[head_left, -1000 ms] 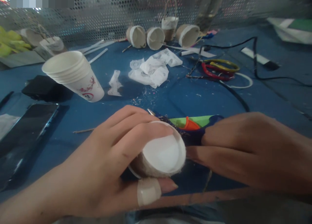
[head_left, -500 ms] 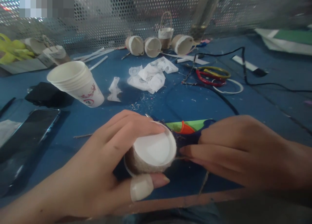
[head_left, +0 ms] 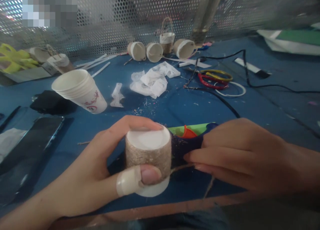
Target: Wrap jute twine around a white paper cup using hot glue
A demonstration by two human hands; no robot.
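A white paper cup (head_left: 163,156), its side wound with brown twine, sits bottom-up in my left hand (head_left: 100,163). My left thumb, which wears a pale bandage, presses on the twine, and the fingers curl over the white base. A bare white band shows at the cup's lower rim. From the cup's lower right side a strand of twine (head_left: 182,168) runs to my right hand (head_left: 230,153), pinched between thumb and fingertips, and its loose end hangs below. Behind the right hand lies a dark blue item (head_left: 191,141) with orange and green parts, partly covered.
Stacked paper cups (head_left: 80,89) lean at left, near a phone (head_left: 32,150). Crumpled white tissue (head_left: 153,79) lies mid-table. Finished twine cups (head_left: 155,52) line the back by a perforated metal screen. Scissors with red and yellow handles (head_left: 215,79) and a black cable (head_left: 246,69) lie at right.
My left hand has turned the cup from facing me to more upright, so its twine-wrapped side shows. The right hand stays about where it was, with more of the strand visible.
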